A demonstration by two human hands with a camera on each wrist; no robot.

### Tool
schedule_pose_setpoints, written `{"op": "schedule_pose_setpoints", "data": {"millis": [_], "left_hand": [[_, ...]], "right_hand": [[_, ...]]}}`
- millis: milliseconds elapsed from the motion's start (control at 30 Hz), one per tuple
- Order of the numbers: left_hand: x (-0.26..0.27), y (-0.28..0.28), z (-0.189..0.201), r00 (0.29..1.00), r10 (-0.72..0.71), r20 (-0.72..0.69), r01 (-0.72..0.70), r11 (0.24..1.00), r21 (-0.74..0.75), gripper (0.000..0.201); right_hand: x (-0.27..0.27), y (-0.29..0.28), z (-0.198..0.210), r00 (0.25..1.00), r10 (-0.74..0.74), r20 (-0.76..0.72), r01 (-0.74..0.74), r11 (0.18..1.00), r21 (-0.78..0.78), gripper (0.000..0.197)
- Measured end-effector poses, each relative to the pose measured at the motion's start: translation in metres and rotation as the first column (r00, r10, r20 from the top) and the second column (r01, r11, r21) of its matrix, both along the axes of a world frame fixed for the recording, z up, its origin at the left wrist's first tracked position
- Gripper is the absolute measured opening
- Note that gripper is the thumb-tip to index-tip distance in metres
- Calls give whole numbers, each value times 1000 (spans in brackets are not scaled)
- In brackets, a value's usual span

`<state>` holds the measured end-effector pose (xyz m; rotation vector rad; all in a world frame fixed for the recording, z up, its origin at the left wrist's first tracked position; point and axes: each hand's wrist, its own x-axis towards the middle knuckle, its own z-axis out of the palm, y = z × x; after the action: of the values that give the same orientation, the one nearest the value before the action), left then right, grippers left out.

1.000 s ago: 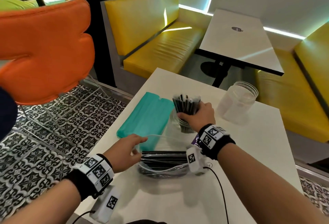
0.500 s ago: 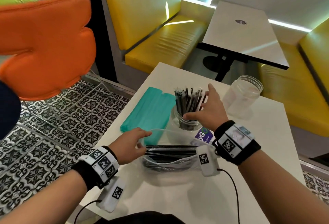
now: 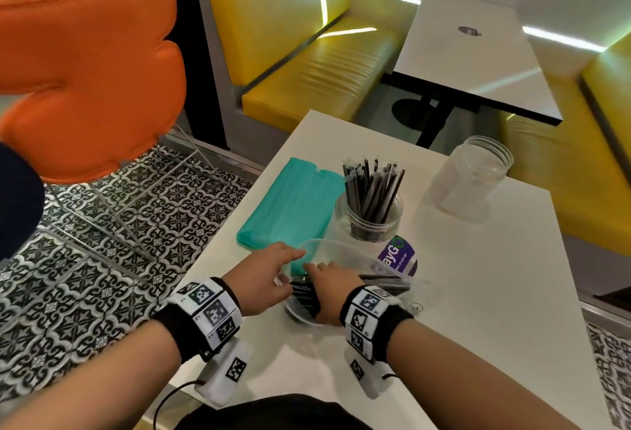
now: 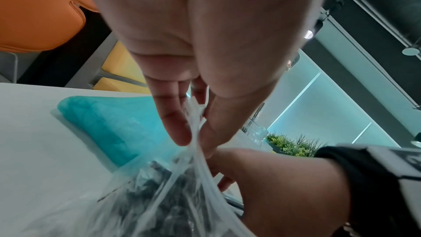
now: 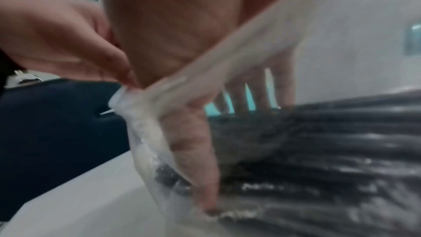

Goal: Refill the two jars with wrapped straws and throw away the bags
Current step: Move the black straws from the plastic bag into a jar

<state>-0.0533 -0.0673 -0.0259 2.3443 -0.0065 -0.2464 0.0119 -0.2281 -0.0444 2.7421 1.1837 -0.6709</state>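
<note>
Left hand [image 3: 264, 276] pinches the clear bag [image 3: 345, 259] mouth at 6 o'clock on the worktop [image 3: 478, 293]; right hand [image 3: 329, 289] closes on black wrapped straws [image 3: 382, 281] inside. Centre jar [image 3: 370, 214] part-filled; jar at 2 o'clock [image 3: 471, 183] empty; teal bag [image 3: 290, 206] unopened.

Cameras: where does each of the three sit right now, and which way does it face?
Head: looks down at the table, both hands in the clear bag beside the straw-filled jar.
Left wrist: under the left hand, whose fingers pinch the bag's edge.
Right wrist: under the right hand, reaching into the bag's black straws.
Shared: bag, both hands.
</note>
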Motion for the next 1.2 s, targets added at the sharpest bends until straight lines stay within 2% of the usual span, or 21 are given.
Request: {"op": "schedule_pose_setpoints", "data": {"millis": [100,167,267,367,500,567,600,667,700,767,867,933,1033,1100,1133,1200], "left_hand": [[0,2,-2,1000,19,-10,-19,1000,-7,63],[0,5,-2,999,33,-5,-33,999,-2,63],[2,11,-1,999,50,-8,-50,999,0,64],[4,14,1,998,57,-16,-56,998,21,66],[9,10,1,999,54,-8,-54,998,15,65],[11,9,1,999,42,-3,-42,999,24,65],[12,8,1,999,36,-3,-36,999,28,65],[14,8,0,999,34,-5,-34,999,41,65],[15,8,0,999,34,-6,-34,998,43,65],[15,8,0,999,35,-8,-35,999,40,66],[14,7,0,999,44,-11,-43,998,39,66],[13,7,0,998,53,-15,-53,998,27,66],[12,7,1,998,67,-20,-67,998,8,67],[10,8,1,997,75,-26,-75,997,6,66],[10,8,1,997,77,-28,-77,997,6,66],[8,8,1,996,83,-34,-83,997,3,66]], "right_hand": [[4,2,1,997,43,60,-41,999,-32,59],[10,0,10,998,49,49,-49,999,-8,42],[21,-13,32,997,-17,-78,30,986,166,25],[30,-32,62,969,-120,-217,199,899,390,22],[42,-52,113,905,-140,-403,392,647,655,20],[50,-57,143,891,-113,-440,438,468,767,13],[54,-59,158,887,-90,-452,453,351,819,14],[63,-63,188,900,-33,-434,435,119,892,19],[66,-65,200,915,-8,-403,403,37,914,18],[72,-68,215,943,1,-333,333,-29,942,16],[87,-64,208,954,-87,-285,288,21,957,16],[96,-56,183,929,-137,-342,355,83,931,16],[105,-46,131,843,-299,-447,515,207,832,20],[105,-40,102,783,-410,-468,596,277,754,32],[103,-37,92,783,-462,-416,589,337,735,41],[98,-33,80,816,-551,-176,501,521,691,62]]}}
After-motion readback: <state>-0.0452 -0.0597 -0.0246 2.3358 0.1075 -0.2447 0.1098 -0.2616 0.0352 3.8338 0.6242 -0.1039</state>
